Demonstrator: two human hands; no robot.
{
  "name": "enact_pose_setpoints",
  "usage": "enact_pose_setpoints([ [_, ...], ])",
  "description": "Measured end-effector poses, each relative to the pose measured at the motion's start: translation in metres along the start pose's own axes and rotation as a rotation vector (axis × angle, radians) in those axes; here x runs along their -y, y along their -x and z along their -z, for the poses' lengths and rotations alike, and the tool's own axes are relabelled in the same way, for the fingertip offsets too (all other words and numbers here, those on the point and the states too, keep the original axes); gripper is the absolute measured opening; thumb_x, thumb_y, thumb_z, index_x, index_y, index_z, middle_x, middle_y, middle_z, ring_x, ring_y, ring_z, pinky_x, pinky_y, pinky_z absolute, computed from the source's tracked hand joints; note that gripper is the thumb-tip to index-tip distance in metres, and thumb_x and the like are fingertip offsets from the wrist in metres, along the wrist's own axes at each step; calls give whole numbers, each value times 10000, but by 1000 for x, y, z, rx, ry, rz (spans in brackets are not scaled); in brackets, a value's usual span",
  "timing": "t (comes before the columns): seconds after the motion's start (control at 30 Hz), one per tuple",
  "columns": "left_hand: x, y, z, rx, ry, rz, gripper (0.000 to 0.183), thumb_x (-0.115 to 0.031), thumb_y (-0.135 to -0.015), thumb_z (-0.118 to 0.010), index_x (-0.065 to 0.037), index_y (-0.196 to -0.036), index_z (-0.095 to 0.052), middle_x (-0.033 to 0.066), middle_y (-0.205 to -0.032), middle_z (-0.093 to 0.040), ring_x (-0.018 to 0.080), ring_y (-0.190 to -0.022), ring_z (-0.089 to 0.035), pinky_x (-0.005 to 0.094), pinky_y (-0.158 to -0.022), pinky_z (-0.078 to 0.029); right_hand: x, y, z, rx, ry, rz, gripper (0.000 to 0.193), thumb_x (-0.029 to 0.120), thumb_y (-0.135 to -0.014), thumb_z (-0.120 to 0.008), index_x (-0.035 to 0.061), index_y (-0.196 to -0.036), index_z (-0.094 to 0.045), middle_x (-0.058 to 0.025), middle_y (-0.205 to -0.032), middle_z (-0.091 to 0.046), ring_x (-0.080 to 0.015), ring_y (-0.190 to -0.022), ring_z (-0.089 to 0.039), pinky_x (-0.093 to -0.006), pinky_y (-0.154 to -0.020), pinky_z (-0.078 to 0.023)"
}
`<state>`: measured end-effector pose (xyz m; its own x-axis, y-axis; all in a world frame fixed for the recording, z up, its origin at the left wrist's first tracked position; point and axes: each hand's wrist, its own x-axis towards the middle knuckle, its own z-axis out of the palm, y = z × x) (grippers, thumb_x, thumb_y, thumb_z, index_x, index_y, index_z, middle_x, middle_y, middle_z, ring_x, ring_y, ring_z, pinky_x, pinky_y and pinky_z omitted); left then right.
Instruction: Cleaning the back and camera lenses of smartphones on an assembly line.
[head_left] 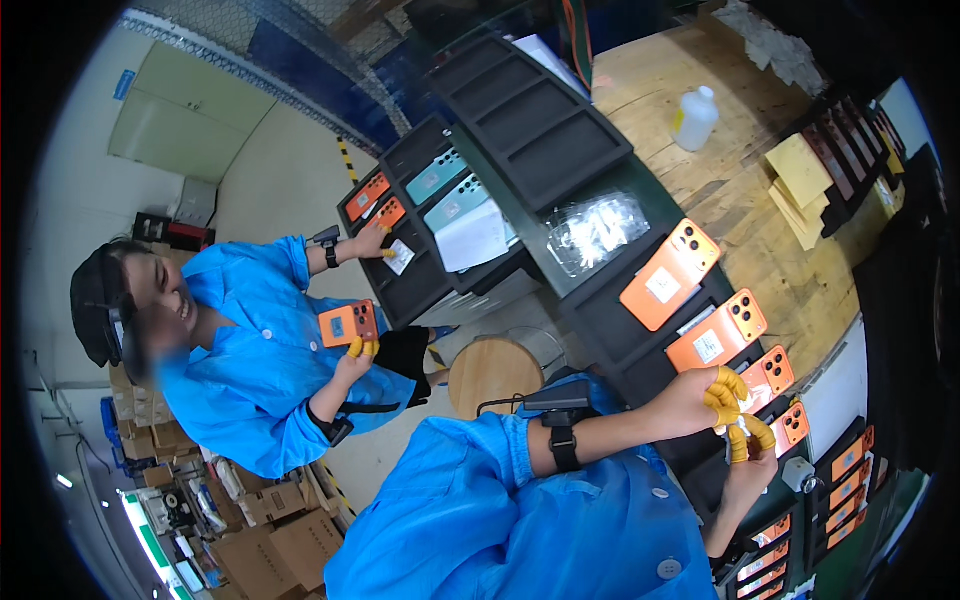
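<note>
My left hand (pixel 712 402) and my right hand (pixel 750 462), both in yellow finger cots, meet over the black tray. Their fingertips are closed on a small crumpled white piece (pixel 738 419), which looks like a cloth or wipe. Just beyond the fingers lies an orange phone (pixel 768 378), partly covered by them. More orange phones lie in the row: one (pixel 672 275) is farthest away, one (pixel 715 337) sits between, and another (pixel 791 428) is beside my right hand. Camera lenses show on their backs, and the two farther ones carry white labels.
At left, a co-worker in blue holds an orange phone (pixel 347 324) and reaches toward a black tray (pixel 415 297) with orange and teal phones. Clear plastic film (pixel 597 232), stacked black trays (pixel 540 115), a white bottle (pixel 695 118) and a round stool (pixel 495 378) stand around.
</note>
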<state>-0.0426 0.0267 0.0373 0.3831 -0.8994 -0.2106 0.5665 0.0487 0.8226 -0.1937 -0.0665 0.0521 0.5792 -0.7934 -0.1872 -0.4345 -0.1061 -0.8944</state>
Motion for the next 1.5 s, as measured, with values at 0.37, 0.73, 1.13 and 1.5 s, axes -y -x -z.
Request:
enact_pose_setpoints([
  [0.37, -3, 20, 11, -125, 30, -31, 275, 33, -833, -637, -2, -1096, -564, 57, -955, -638, 113, -865, -628, 240, -737, -511, 19, 4, -23, 148, -203, 18, 241, 79, -859, -664, -6, -1074, -599, -53, -966, -640, -106, -832, -602, -221, -712, -479],
  [0.73, -5, 18, -4, -180, 121, 38, 226, -64, -936, -524, 25, -1144, -524, 136, -991, -649, 209, -898, -655, 272, -707, -532, 11, 28, -2, -12, -79, -54, 178, 22, -796, -706, -6, -964, -656, -74, -868, -682, -103, -727, -604, -240, -668, -491],
  [1.13, 64, 47, -83, -115, -12, -8, 230, -93, -951, -492, -13, -1163, -530, 114, -1007, -655, 179, -896, -649, 270, -711, -515, -34, 69, 81, 29, -58, 80, 151, 35, -807, -694, 1, -948, -655, -68, -903, -685, -114, -753, -593, -256, -698, -480],
  [1.5, 133, 116, -153, -301, -191, -91, 239, -59, -941, -501, 5, -1170, -530, 129, -1025, -658, 206, -921, -656, 286, -732, -532, -115, 99, 160, 204, -256, 58, 180, 48, -840, -666, -1, -1010, -631, -71, -955, -665, -133, -853, -615, -267, -780, -482],
])
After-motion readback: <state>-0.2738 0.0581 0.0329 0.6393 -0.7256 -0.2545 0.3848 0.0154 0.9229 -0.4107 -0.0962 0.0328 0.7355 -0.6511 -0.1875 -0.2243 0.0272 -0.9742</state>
